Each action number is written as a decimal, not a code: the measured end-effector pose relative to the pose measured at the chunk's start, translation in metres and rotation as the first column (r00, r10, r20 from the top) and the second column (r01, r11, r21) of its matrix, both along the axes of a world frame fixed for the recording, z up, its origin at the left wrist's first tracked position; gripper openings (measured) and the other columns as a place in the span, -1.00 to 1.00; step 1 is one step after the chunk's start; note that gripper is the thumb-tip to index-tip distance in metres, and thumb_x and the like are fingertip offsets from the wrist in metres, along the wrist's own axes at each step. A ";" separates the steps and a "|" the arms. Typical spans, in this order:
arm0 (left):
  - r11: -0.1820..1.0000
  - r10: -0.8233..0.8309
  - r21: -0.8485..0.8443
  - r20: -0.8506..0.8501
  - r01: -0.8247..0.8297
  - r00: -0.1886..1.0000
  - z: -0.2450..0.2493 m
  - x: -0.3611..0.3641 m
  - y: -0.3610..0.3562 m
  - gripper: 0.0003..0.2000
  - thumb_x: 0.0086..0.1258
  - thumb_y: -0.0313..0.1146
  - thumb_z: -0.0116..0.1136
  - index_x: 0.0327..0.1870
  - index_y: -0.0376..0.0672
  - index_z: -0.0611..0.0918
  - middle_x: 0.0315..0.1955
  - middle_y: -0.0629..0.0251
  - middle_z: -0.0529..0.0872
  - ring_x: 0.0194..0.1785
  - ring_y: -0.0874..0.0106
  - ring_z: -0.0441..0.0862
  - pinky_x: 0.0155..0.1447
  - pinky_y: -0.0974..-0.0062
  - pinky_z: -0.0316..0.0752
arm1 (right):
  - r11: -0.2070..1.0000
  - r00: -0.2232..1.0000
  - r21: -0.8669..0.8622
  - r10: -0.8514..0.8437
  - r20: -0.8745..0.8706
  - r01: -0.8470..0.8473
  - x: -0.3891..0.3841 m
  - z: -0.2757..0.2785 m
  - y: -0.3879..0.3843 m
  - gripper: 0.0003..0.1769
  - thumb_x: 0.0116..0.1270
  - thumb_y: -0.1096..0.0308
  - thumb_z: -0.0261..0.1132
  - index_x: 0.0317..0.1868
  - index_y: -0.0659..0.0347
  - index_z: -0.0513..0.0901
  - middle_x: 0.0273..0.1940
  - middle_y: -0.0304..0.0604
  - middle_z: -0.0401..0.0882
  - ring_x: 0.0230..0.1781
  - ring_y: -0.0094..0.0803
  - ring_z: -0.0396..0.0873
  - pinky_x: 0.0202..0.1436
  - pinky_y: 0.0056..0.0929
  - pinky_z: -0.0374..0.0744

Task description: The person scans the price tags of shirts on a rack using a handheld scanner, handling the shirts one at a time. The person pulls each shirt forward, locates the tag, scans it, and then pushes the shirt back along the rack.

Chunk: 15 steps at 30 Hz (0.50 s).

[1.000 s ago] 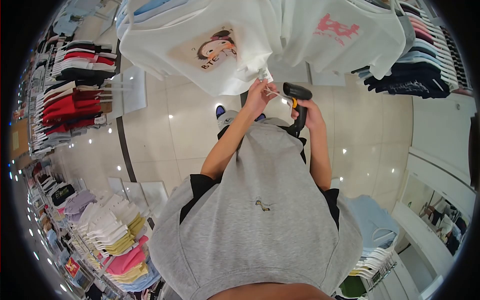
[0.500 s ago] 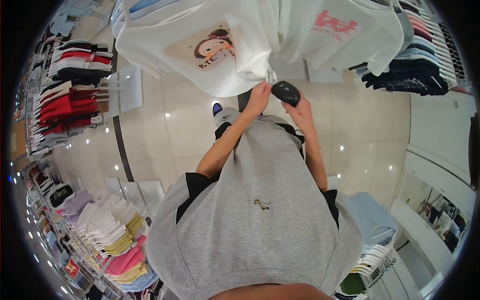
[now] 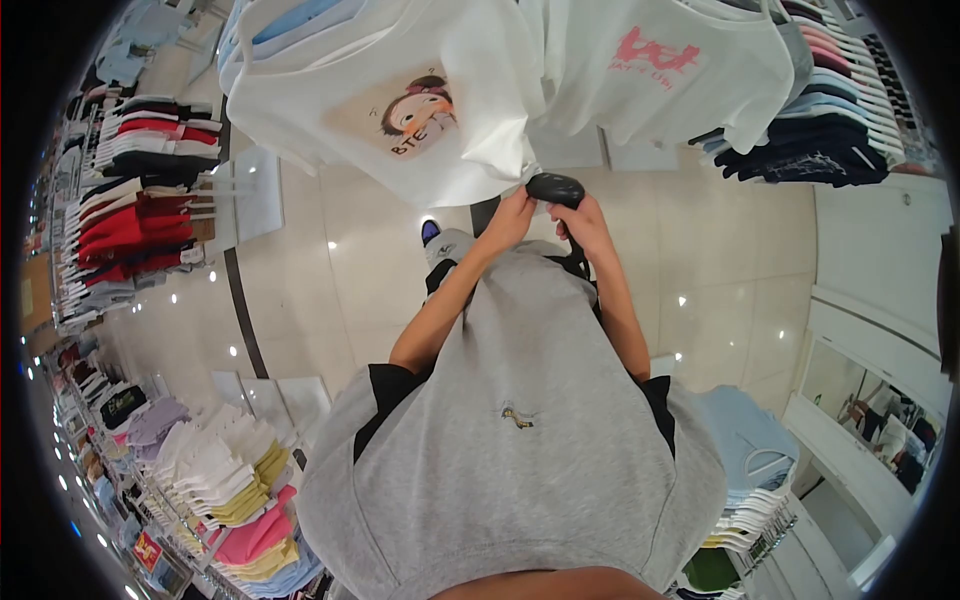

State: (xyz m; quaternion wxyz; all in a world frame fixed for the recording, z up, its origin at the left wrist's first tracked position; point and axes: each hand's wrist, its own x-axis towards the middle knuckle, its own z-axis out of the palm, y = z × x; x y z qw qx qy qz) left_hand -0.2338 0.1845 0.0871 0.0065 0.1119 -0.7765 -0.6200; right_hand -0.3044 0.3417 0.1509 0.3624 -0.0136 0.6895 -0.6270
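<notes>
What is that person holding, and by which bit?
The right hand holds a black scanner by its handle, below the wide head. The left hand is by the white shirt's bottom edge; what it pinches can't be told.

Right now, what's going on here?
A person in a grey top stands among clothes racks. Their right hand grips a black handheld device, apparently a scanner, with its head close to the left hand. The left fingers are at the lower edge of a hanging white shirt with a cartoon-face print; exactly what they pinch is too small to tell. A white shirt with a pink print hangs beside it.
</notes>
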 end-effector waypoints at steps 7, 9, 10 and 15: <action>0.378 -0.058 -0.796 0.490 0.473 0.870 0.055 0.012 -0.054 -0.50 0.38 0.05 0.17 0.19 -0.09 0.59 -0.09 -0.01 0.74 -0.01 0.00 0.69 0.10 0.14 0.53 | 0.917 0.830 0.368 0.080 -0.553 0.156 0.004 -0.043 0.019 -0.49 0.17 0.30 0.43 0.08 0.33 0.50 -0.42 -0.05 0.69 -0.53 -0.33 0.68 -0.39 -0.34 0.61; 0.830 0.040 -0.538 0.323 0.149 0.945 0.085 0.011 -0.111 -0.47 0.39 0.08 0.16 0.17 -0.17 0.62 0.03 -0.03 0.70 0.18 0.15 0.63 0.25 0.25 0.45 | 0.893 0.814 0.408 0.086 -0.574 0.193 0.006 -0.047 0.029 -0.45 0.16 0.26 0.45 0.10 0.33 0.50 -0.43 0.02 0.69 -0.51 -0.25 0.70 -0.35 -0.31 0.63; 0.867 -0.008 -0.499 -0.049 -0.018 0.999 0.075 0.009 -0.157 -0.47 0.47 0.04 0.08 0.27 -0.19 0.55 0.15 0.01 0.64 0.24 0.17 0.58 0.29 0.26 0.44 | 0.904 0.839 0.390 0.067 -0.540 0.179 0.009 -0.041 0.032 -0.45 0.16 0.26 0.45 0.10 0.32 0.50 -0.44 0.01 0.69 -0.51 -0.24 0.70 -0.35 -0.31 0.63; 0.467 0.676 0.883 -0.326 -0.042 0.661 0.185 -0.033 -0.231 -0.59 0.59 -0.15 0.01 0.27 -0.25 0.47 0.27 0.11 0.54 0.22 0.23 0.58 0.28 0.26 0.49 | 0.891 0.920 0.449 0.116 -0.374 0.070 0.021 -0.034 0.040 -0.44 0.12 0.15 0.42 0.06 0.29 0.51 -0.23 0.24 0.69 -0.14 0.19 0.66 -0.06 -0.03 0.61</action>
